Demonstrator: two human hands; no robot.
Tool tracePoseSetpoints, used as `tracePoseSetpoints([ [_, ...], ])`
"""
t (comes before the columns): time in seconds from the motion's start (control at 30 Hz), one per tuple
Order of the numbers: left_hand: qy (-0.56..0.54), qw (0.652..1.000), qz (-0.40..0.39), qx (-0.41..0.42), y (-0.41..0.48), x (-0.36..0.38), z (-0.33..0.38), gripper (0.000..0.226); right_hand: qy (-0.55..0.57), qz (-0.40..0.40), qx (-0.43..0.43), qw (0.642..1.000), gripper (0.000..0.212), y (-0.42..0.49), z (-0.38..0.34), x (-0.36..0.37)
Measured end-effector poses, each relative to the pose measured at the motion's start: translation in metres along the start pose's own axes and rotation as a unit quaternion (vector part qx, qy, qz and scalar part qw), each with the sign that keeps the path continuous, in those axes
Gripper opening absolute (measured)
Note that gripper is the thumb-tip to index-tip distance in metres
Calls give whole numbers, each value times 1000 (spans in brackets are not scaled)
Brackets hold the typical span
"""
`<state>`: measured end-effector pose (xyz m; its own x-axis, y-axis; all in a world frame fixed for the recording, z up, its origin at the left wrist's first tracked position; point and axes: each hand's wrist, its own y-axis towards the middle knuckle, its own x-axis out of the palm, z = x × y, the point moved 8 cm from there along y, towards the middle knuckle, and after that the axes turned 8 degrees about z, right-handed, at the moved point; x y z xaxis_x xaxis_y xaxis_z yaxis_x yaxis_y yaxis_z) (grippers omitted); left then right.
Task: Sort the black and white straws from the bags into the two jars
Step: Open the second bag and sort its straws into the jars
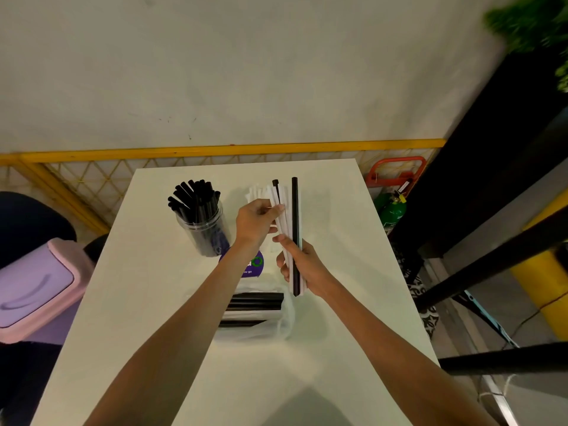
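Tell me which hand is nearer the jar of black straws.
Left. The left hand is just right of the jar, pinching a white straw. The right hand is farther right and closer to the person, gripping the straw bundle.

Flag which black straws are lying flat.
The black straws in the plastic bag, nearest the person, lying sideways among white ones. Those in the jar stand upright; the right hand holds a long black straw off the table.
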<state>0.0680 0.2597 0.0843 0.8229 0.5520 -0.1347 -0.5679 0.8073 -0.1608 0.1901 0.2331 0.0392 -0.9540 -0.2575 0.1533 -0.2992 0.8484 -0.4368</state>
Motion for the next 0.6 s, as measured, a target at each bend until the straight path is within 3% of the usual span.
tracePoseSetpoints([
  [0.1, 0, 1000, -8, -13, 0, 3, -3, 22, 10, -14, 2, 1000, 25, 0, 1, -5],
  [0.2, 19, 999, -36, -25, -1, 7, -4, 9, 14, -20, 12, 1000, 28, 3, 5, -8],
  [0.6, 57, 996, -49, -51, 6, 18, -13, 12, -9, -6, 14, 1000, 27, 18, 16, -21],
])
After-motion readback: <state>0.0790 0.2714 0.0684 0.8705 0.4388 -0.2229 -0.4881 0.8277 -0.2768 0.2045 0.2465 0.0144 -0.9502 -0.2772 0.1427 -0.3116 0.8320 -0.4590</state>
